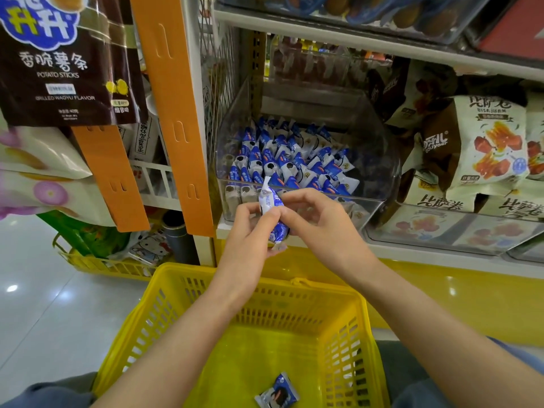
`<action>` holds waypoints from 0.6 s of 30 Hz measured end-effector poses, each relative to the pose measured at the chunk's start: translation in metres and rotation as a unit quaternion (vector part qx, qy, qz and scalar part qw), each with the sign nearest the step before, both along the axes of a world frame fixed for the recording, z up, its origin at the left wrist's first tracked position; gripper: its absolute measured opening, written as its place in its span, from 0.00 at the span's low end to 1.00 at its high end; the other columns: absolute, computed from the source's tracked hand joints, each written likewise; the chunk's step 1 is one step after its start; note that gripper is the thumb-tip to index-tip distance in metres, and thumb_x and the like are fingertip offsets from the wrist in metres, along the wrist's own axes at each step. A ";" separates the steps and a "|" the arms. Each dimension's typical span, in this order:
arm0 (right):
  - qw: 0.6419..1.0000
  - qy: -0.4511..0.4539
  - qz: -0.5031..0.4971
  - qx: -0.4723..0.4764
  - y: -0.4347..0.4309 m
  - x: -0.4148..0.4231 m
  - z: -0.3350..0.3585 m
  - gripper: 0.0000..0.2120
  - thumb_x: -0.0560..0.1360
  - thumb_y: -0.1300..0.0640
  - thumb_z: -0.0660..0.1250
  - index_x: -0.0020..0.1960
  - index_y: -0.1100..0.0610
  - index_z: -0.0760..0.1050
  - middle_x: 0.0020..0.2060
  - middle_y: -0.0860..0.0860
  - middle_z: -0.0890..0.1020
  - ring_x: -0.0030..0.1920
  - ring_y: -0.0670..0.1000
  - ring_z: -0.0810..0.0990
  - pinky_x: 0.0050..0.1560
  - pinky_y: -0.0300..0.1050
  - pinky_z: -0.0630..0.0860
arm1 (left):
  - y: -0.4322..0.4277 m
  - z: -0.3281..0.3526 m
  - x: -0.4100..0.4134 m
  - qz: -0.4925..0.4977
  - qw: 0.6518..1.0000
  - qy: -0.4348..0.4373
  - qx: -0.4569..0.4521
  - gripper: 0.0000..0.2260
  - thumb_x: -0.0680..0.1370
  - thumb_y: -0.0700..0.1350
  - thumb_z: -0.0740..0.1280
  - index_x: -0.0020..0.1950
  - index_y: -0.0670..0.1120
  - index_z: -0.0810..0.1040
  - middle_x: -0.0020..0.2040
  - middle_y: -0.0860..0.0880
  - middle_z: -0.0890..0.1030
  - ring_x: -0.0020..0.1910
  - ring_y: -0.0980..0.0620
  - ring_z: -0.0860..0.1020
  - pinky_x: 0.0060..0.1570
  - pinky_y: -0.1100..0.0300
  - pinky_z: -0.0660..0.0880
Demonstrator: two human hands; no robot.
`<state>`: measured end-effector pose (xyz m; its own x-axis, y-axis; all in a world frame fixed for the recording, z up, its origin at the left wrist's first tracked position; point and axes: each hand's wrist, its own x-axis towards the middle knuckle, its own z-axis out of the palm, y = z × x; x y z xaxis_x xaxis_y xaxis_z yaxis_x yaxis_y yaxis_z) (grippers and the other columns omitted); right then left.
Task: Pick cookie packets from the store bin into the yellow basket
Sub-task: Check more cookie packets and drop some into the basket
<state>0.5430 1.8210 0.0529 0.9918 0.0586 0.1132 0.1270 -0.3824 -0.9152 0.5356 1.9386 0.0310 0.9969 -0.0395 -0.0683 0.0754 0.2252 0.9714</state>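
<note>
A clear plastic store bin (379,160) on the shelf holds several blue-and-white cookie packets (282,160). In front of the bin, my left hand (253,231) grips a blue-and-white cookie packet (272,206) upright above the yellow basket (206,293). My right hand (321,222) touches the same packet with its fingertips from the right. One more cookie packet (278,393) lies on the basket's floor near its front.
Snack bags (482,148) fill the bin to the right. Orange hanging strips (176,113) and a potato sticks bag (59,60) hang at left. A second yellow basket (88,260) with goods stands on the shiny floor at left.
</note>
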 end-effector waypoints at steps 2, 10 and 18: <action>1.000 -0.014 0.010 -0.003 0.000 -0.001 0.001 0.08 0.74 0.56 0.67 0.53 0.53 0.77 0.46 0.45 0.82 0.46 0.40 0.80 0.49 0.37 0.78 | -0.001 0.000 -0.001 0.001 1.000 -0.007 0.010 0.05 0.79 0.47 0.61 0.53 0.49 0.72 0.41 0.57 0.82 0.44 0.63 0.81 0.45 0.58 0.81; 0.999 -0.023 -0.012 -0.019 -0.002 0.001 -0.001 0.07 0.75 0.58 0.67 0.52 0.54 0.80 0.45 0.46 0.83 0.45 0.44 0.82 0.48 0.45 0.80 | -0.002 0.000 -0.006 0.024 0.987 -0.086 0.132 0.06 0.82 0.45 0.53 0.48 0.47 0.67 0.39 0.54 0.73 0.32 0.69 0.74 0.32 0.74 0.72; 0.972 -0.147 -0.024 -0.179 -0.003 -0.007 -0.004 0.07 0.77 0.58 0.63 0.53 0.54 0.77 0.41 0.43 0.80 0.42 0.43 0.80 0.45 0.41 0.78 | -0.001 0.000 -0.007 -0.027 0.993 -0.053 0.100 0.16 0.70 0.60 0.61 0.53 0.52 0.70 0.48 0.57 0.79 0.46 0.64 0.79 0.42 0.65 0.78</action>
